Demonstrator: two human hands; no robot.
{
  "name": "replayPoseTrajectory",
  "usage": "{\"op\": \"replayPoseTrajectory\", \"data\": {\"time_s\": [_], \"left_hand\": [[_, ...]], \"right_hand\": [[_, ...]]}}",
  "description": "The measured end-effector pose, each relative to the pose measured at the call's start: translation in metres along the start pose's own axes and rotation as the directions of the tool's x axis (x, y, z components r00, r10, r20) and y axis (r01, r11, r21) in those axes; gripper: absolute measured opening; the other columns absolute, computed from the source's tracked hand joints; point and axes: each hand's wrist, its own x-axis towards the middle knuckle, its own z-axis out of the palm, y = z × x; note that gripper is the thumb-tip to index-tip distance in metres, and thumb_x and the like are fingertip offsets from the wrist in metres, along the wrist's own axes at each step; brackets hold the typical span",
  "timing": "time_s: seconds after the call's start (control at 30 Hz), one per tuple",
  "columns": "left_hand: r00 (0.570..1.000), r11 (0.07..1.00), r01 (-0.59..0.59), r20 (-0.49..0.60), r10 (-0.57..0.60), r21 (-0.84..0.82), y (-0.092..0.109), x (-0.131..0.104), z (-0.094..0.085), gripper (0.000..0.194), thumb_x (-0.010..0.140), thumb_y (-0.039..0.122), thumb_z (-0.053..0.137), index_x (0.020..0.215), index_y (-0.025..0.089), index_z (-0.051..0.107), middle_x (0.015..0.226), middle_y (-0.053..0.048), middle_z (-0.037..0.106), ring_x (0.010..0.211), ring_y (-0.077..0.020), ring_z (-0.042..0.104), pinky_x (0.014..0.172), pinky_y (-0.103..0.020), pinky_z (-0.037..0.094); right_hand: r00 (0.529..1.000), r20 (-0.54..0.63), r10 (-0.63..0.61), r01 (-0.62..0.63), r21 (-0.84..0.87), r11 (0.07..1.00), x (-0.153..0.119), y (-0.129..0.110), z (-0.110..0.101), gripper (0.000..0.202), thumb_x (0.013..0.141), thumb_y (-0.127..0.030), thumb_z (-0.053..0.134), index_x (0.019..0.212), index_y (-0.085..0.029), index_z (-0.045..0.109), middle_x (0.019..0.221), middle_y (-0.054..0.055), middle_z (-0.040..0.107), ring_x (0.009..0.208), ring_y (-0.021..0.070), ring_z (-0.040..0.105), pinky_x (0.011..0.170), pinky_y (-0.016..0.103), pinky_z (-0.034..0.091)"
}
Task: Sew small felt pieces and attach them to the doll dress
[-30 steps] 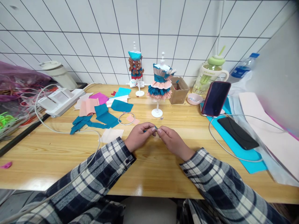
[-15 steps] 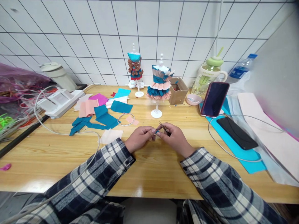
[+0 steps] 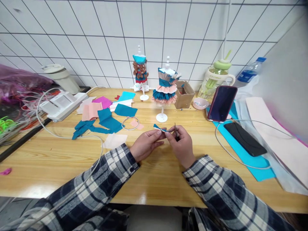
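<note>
My left hand pinches a small strip of blue and pale crepe paper between thumb and forefinger. The strip's blue end sticks out beyond the fingertips. On the other side, my right hand grips the strip's near end with thumb and forefinger. Tucked in that same hand is a small pair of scissors, blades pointing away from me, its handles mostly hidden. Just beyond the hands stands a mini dress form wearing a ruffled blue, pink and grey paper dress.
Blue crepe paper pieces and a metal ring lie left of centre. Farther back are a second dress form, a cardboard box and a pink bowl. Phones and a cable are at right; a power strip is at left.
The paper strip has turned up into view, its blue end now pointing away to the left. My right hand has rotated, swinging the scissors from left-pointing to nearly straight ahead.
</note>
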Motion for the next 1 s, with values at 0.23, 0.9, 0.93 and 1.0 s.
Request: {"op": "replayPoseTrajectory", "data": {"time_s": [0.23, 0.9, 0.93, 1.0], "left_hand": [[0.974, 0.976, -0.215, -0.073, 0.216, 0.029, 0.006, 0.004, -0.006, 0.023, 0.079, 0.036, 0.064, 0.086, 0.015, 0.066, 0.1, -0.009, 0.069, 0.099, -0.0201, 0.062, 0.088, -0.033, 0.046], [0.91, 0.511, -0.393, 0.244, 0.334, 0.765, 0.012, 0.0, -0.01, 0.025, 0.084, 0.033, 0.056, 0.098, 0.017, 0.069, 0.099, -0.007, 0.07, 0.092, -0.0194, 0.063, 0.085, -0.03, 0.047], [0.899, 0.504, -0.419, 0.267, 0.348, 0.755, 0.012, 0.0, -0.01, 0.025, 0.084, 0.033, 0.056, 0.098, 0.016, 0.068, 0.1, -0.008, 0.069, 0.094, -0.0194, 0.062, 0.086, -0.03, 0.046], [0.884, 0.505, -0.451, 0.291, 0.366, 0.736, 0.014, 0.0, -0.009, 0.024, 0.085, 0.033, 0.055, 0.094, 0.015, 0.068, 0.1, -0.009, 0.068, 0.095, -0.0192, 0.061, 0.088, -0.031, 0.046]], "right_hand": [[0.978, 0.209, 0.022, -0.018, -0.019, 1.0, 0.0, 0.0, 0.001, 0.027, 0.076, -0.043, 0.061, 0.092, -0.021, 0.058, 0.051, -0.008, 0.034, 0.048, 0.0095, 0.032, 0.047, 0.023, 0.029], [0.97, 0.243, 0.021, 0.021, -0.167, 0.986, 0.012, 0.004, -0.014, 0.018, 0.074, -0.036, 0.064, 0.076, -0.018, 0.06, 0.05, -0.008, 0.034, 0.047, 0.0078, 0.034, 0.047, 0.021, 0.027], [0.972, 0.236, 0.014, 0.025, -0.159, 0.987, 0.011, 0.004, -0.014, 0.018, 0.073, -0.035, 0.065, 0.074, -0.018, 0.06, 0.05, -0.008, 0.034, 0.047, 0.0077, 0.034, 0.047, 0.021, 0.027], [0.974, 0.225, 0.003, 0.029, -0.137, 0.99, 0.01, 0.003, -0.013, 0.018, 0.073, -0.034, 0.065, 0.073, -0.018, 0.058, 0.05, -0.008, 0.033, 0.047, 0.0075, 0.034, 0.047, 0.021, 0.027]]}}
